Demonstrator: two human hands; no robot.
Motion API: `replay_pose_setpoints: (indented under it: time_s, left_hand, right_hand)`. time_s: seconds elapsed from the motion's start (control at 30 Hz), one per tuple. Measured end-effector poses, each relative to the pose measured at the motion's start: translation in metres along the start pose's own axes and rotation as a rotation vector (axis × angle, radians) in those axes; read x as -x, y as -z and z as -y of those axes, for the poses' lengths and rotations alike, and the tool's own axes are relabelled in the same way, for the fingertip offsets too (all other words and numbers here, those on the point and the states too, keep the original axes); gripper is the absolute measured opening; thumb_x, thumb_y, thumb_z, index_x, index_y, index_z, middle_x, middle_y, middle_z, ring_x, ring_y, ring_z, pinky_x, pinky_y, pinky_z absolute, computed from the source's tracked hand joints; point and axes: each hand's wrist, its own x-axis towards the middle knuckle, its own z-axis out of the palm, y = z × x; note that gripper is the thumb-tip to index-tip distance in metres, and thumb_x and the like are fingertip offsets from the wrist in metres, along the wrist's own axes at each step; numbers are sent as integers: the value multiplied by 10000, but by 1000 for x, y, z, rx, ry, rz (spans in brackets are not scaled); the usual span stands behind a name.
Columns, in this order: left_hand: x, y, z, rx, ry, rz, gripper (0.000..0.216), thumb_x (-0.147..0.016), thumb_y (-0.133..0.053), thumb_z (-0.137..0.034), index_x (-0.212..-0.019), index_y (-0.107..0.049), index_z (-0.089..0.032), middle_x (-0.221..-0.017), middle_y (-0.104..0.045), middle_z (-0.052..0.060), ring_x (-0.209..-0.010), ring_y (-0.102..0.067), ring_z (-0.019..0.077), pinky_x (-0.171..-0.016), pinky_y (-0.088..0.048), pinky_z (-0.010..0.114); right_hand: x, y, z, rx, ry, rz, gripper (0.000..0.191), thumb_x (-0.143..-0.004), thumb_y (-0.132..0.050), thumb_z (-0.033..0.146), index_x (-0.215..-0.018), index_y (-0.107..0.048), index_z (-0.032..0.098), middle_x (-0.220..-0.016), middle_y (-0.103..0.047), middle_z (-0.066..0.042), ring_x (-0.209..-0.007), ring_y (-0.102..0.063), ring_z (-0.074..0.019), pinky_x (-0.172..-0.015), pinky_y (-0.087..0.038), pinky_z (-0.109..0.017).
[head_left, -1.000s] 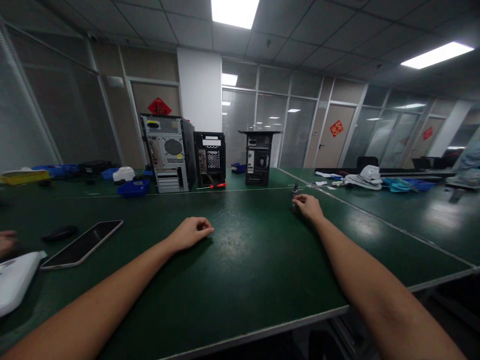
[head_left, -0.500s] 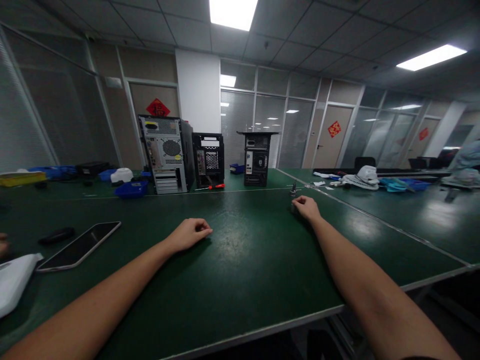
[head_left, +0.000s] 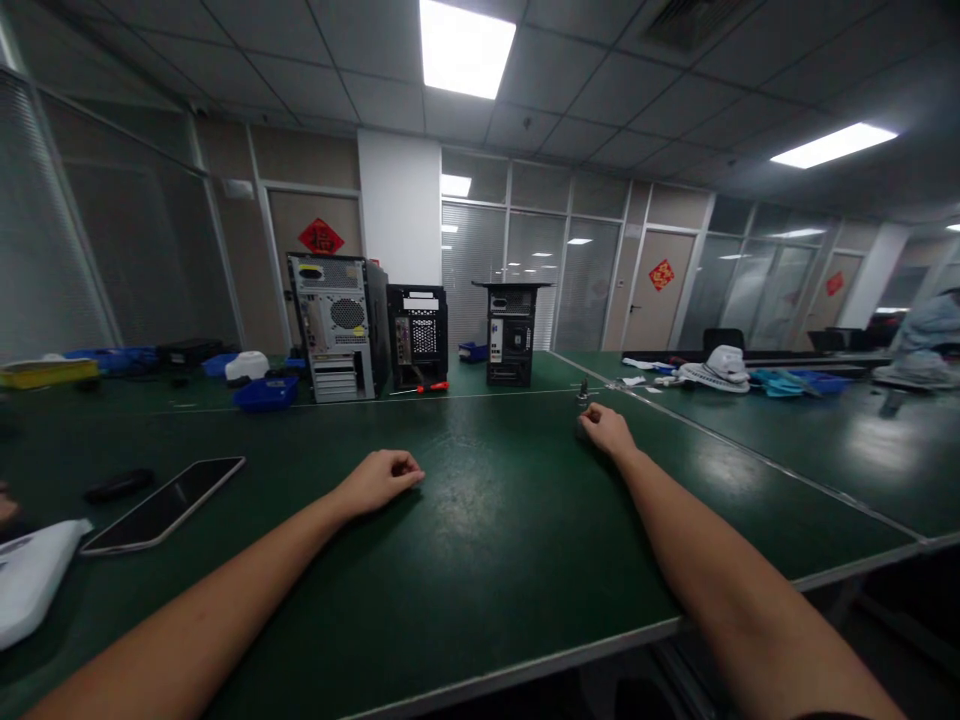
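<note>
My left hand [head_left: 381,480] rests on the green tabletop [head_left: 480,580] with its fingers curled and the thumb close to the fingertips. I see nothing in it. Farther out on the right, my right hand [head_left: 607,432] is closed, its fingertips pressed together near the surface. What those fingers hold, if anything, is too small to make out. Just beyond them stands a small dark metal piece [head_left: 583,393], whose kind I cannot tell. A phone [head_left: 165,505] lies face up to the left of my left forearm.
Three computer cases stand along the back: a large grey one [head_left: 337,330], a black one [head_left: 418,340] and another black one [head_left: 510,335]. A red-handled screwdriver [head_left: 433,387] lies before the middle one. Blue trays [head_left: 266,393] and a white object [head_left: 37,580] are on the left.
The whole view has tilted slightly upward, so the table and cases sit lower in the picture. Both hands keep nearly the same place and pose on the table.
</note>
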Motion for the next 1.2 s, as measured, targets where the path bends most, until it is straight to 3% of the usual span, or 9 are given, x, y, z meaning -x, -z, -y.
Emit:
replay_pose_setpoints:
  time_s: [0.37,0.53,0.67,0.77,1.2]
  left_hand:
    - [1,1,-2,20,16,15,470,-814,-582,-605,-923,-730,-173,-871,-720,57,-816,-651,224,-702,-447,287]
    - [3,3,-6,24,25,14,467,-810,-580,-609,-907,-732,-178,-868,-722,58,-816,-649,227,-700,-452,289]
    - [3,2,-5,17,18,12,458,-813,-580,-609,-900,-734,-187,-873,-725,56,-821,-649,225,-708,-451,287]
    - [1,0,-1,6,8,7,447,-823,-582,-597,-904,-735,-185,-872,-726,56,-817,-650,222,-712,-450,288]
    - [3,2,-4,-4,0,14,444,-818,-584,-596,-901,-743,-190,-878,-733,55,-815,-651,226,-712,-456,294]
  right_hand:
    - [2,0,-3,37,41,17,193,-882,-571,346,-970,-699,232,-1024,-755,-61,-965,-691,-216,-844,-488,-299]
    - [8,0,-1,264,76,-7,279,-934,-511,426,-1074,-682,256,-1021,-756,-91,-946,-692,-273,-839,-483,-366]
    - [13,-1,6,433,106,47,400,-900,-556,541,-1139,-637,230,-964,-740,-146,-888,-697,-306,-791,-488,-389]
    - [15,-2,9,503,132,80,435,-895,-575,520,-1212,-580,223,-985,-729,-164,-870,-697,-316,-754,-489,-389]
    - [13,-9,12,473,94,54,380,-907,-585,491,-1216,-599,271,-991,-732,-128,-891,-697,-286,-759,-498,-359]
